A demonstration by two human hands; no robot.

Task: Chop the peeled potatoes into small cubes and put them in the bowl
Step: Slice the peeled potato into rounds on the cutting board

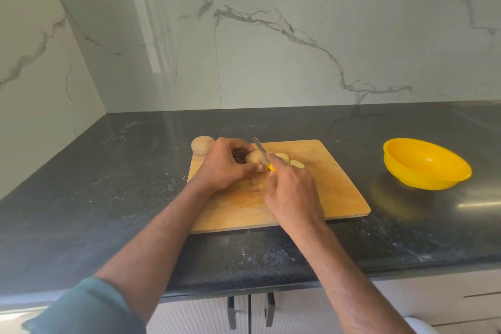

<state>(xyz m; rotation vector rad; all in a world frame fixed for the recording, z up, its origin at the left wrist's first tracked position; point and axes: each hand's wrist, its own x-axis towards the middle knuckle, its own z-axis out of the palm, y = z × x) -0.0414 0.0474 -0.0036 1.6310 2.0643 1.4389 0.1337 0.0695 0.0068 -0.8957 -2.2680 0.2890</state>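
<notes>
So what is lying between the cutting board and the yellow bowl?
Nothing: the head view shows only bare dark counter between the cutting board and the yellow bowl.

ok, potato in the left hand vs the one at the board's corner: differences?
The held pale potato is partly sliced, gripped by the left hand, knife blade against it. The round whole potato lies untouched at the wooden board's far-left corner. Both look peeled.

Two potatoes (256,158), two slices (296,163), one bowl (427,164).
</notes>
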